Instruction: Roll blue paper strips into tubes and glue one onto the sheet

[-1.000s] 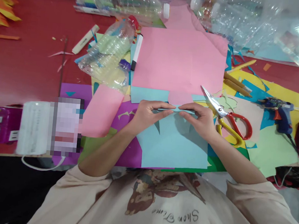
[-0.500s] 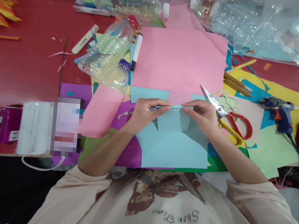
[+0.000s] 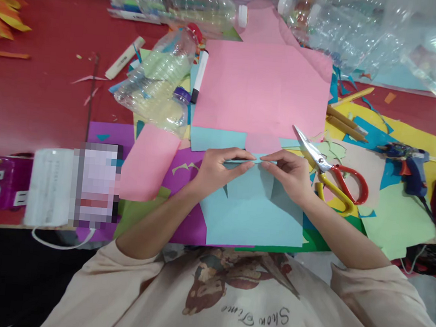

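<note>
A light blue paper sheet lies in front of me on a layer of coloured papers. Its far edge is folded into a narrow strip. My left hand pinches the left part of that strip, fingers closed on it. My right hand pinches the right part the same way. The fingertips of both hands nearly meet at the middle of the fold. A large pink sheet lies just beyond the hands.
Red-handled scissors lie right of my right hand, a blue glue gun farther right. Crushed plastic bottles and a marker sit at the left back. A white roll stands at the table's near left edge.
Both hands stayed on the fold of the blue sheet. The fingertips spread slightly apart half a second ago and have come back together at the middle.
</note>
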Motion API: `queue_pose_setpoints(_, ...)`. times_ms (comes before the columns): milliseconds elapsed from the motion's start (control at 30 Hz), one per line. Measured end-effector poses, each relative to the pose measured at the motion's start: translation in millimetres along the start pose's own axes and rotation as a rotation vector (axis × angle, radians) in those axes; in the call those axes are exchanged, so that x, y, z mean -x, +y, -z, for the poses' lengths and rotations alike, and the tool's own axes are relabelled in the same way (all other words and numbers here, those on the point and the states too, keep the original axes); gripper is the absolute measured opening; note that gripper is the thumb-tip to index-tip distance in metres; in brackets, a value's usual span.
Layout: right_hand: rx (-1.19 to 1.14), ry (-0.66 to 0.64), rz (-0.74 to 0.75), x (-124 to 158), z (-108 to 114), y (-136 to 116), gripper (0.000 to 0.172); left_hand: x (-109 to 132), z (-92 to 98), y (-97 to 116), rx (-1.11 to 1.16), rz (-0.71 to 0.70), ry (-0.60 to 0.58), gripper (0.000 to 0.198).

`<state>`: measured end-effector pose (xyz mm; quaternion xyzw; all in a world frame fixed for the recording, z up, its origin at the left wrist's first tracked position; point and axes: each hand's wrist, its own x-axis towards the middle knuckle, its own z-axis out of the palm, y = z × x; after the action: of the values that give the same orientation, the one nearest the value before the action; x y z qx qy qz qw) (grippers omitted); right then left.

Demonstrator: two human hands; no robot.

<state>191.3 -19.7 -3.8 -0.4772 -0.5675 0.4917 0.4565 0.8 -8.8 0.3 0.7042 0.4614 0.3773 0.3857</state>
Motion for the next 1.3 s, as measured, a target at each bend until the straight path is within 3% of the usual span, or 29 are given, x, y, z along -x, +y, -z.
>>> queue_pose_setpoints(333, 0.090, -0.036, 0.054, 2.0, -1.8, 1.9, 0.007, 0.5, -4.9, 1.0, 0.035, -0.094, 0.034, 0.015)
queue_pose_setpoints(633, -0.080, 0.041, -0.025, -3.4, 5.1, -2.2, 0.002, -0.4, 1.5, 2.1, 0.051, 0.059, 0.101, 0.012)
queue_pose_setpoints(900, -0.116, 0.114, -0.019, -5.1, 7.3, -1.6, 0.003, -1.0, 3.1, -0.1, 0.079, 0.101, 0.135, 0.013)
queue_pose_setpoints(1100, -0.010, 0.001, -0.011, -4.0, 7.3, 2.2, 0.004, -1.1, 0.4, 1.8, 0.086, 0.087, 0.066, 0.017)
queue_pose_setpoints(1300, 0.023, 0.049, -0.021, -5.4, 8.6, -0.1, 0.004, -2.6, 1.8, 1.7, 0.157, 0.177, 0.048, 0.022)
